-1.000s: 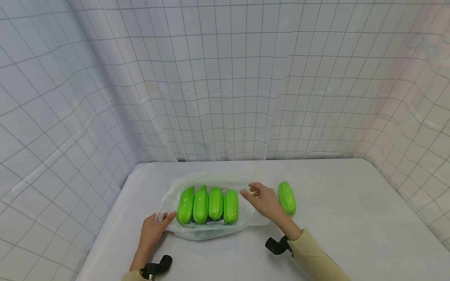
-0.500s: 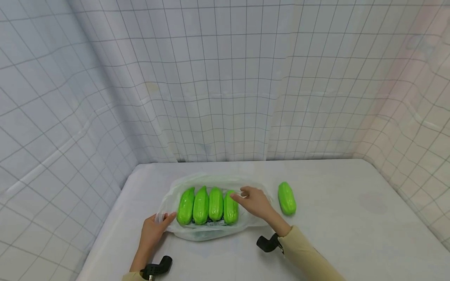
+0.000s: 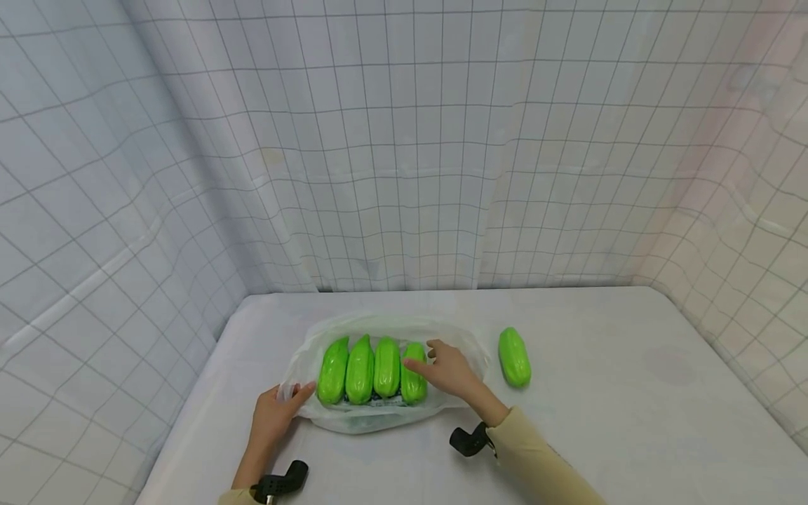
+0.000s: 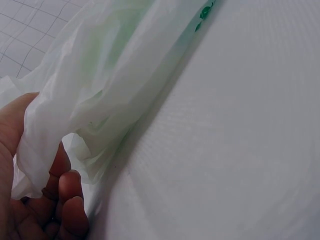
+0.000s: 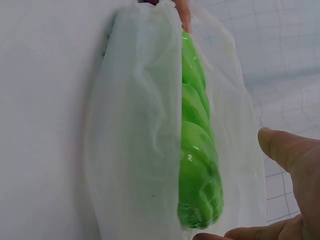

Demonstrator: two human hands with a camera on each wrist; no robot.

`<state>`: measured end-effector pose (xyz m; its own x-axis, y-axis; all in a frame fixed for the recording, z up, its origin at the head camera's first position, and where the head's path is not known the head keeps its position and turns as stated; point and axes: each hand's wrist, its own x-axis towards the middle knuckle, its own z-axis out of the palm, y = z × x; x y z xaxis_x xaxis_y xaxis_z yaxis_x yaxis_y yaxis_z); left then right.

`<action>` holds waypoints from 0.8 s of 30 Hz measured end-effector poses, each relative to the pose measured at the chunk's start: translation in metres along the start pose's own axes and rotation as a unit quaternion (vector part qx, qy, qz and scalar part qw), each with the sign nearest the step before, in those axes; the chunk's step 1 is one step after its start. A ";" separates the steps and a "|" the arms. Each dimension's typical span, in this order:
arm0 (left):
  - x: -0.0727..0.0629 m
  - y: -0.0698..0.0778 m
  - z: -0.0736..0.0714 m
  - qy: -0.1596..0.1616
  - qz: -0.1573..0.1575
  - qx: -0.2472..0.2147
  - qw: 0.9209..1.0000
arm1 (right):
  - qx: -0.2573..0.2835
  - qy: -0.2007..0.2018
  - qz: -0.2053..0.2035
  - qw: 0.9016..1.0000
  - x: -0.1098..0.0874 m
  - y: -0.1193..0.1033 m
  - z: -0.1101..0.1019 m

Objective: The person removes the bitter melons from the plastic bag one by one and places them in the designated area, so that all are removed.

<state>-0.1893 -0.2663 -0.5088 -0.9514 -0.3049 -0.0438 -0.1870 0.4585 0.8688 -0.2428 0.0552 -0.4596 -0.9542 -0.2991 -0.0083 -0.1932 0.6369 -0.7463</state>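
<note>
Four glossy, bright-green, elongated vegetables (image 3: 360,370) lie side by side in the translucent white plastic bag (image 3: 360,422), which rests on the white-covered table (image 3: 606,393), nearer its left edge than its right. One matching loose green vegetable (image 3: 514,358) lies outside, just beyond the bag's right end, some way in from the table's far edge. Your hands are well apart, at opposite ends of the bag. Your left hand (image 3: 274,414) pinches the bag's rim, the plastic caught between thumb and fingers. Your right hand (image 3: 448,368) is over the bag's right end, thumb and fingers spread with nothing seen between them; you are near the rightmost vegetable (image 3: 413,386), but whether you touch it or the plastic cannot be told. Judging by this layout, the work looks well along: four are inside, one is left out, and the bag's mouth is not yet closed.
</note>
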 end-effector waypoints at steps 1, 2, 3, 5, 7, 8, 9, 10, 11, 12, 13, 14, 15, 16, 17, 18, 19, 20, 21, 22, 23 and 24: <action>0.000 0.000 0.000 0.001 -0.001 0.001 1.000 | 0.001 0.000 0.000 1.000 0.000 -0.001 0.001; 0.000 0.000 0.000 0.002 -0.001 0.000 1.000 | 0.001 0.000 0.001 1.000 0.000 -0.001 0.003; 0.000 -0.001 0.000 0.001 -0.002 -0.001 1.000 | 0.002 0.002 0.002 1.000 0.001 -0.002 0.004; 0.000 -0.001 0.001 0.002 -0.002 -0.005 1.000 | -0.001 0.003 -0.001 1.000 0.001 -0.002 0.006; 0.000 -0.001 0.001 0.002 -0.002 -0.006 1.000 | -0.004 0.005 -0.006 1.000 0.002 -0.003 0.008; 0.000 -0.001 0.001 0.001 -0.002 -0.006 1.000 | -0.004 0.006 -0.008 1.000 0.002 -0.003 0.009; 0.000 -0.001 0.000 0.001 -0.002 -0.007 1.000 | -0.005 0.006 -0.011 1.000 0.002 -0.003 0.009; 0.000 -0.001 0.000 0.000 -0.003 -0.008 1.000 | -0.007 0.007 -0.013 1.000 0.002 -0.003 0.010; 0.000 -0.001 0.000 0.000 -0.003 -0.008 1.000 | -0.008 0.007 -0.016 1.000 0.003 -0.003 0.011; 0.000 -0.001 0.000 -0.001 -0.003 -0.006 1.000 | -0.009 0.007 -0.018 1.000 0.003 -0.003 0.011; 0.000 -0.001 0.000 -0.002 -0.004 -0.007 1.000 | -0.010 0.008 -0.019 1.000 0.003 -0.003 0.011; 0.000 0.000 0.000 -0.003 -0.005 -0.006 1.000 | -0.010 0.009 -0.019 1.000 0.003 -0.002 0.012; 0.000 0.000 0.000 -0.003 -0.005 -0.006 1.000 | -0.011 0.010 -0.019 1.000 0.004 -0.002 0.012; 0.000 0.000 -0.001 -0.004 -0.005 -0.005 1.000 | -0.011 0.011 -0.019 1.000 0.004 -0.001 0.012; 0.000 0.000 -0.001 -0.004 -0.005 -0.005 1.000 | -0.012 0.012 -0.018 1.000 0.004 -0.001 0.013; 0.000 0.000 -0.001 -0.005 -0.005 -0.005 1.000 | -0.012 0.013 -0.017 1.000 0.005 0.000 0.013; -0.001 0.001 -0.001 -0.005 -0.005 -0.006 1.000 | -0.012 0.013 -0.015 1.000 0.005 0.001 0.014; -0.001 0.001 -0.001 -0.005 -0.005 -0.006 1.000 | -0.010 0.012 -0.015 1.000 0.006 0.002 0.015; -0.001 0.001 -0.001 -0.005 -0.005 -0.007 1.000 | -0.010 0.011 -0.013 1.000 0.006 0.003 0.016; -0.001 0.001 -0.001 -0.005 -0.006 -0.008 1.000 | -0.010 0.011 -0.011 1.000 0.006 0.003 0.017; -0.001 0.001 -0.001 -0.004 -0.007 -0.008 1.000 | -0.010 0.010 -0.009 1.000 0.006 0.004 0.017; -0.001 0.001 0.000 -0.004 -0.008 -0.009 1.000 | -0.009 0.009 -0.007 1.000 0.006 0.005 0.018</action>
<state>-0.1879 -0.2659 -0.5081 -0.9502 -0.3055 -0.0608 -0.1973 0.4394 0.8763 -0.2456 0.0433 -0.4752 -0.9553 -0.2954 0.0136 -0.2100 0.6453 -0.7345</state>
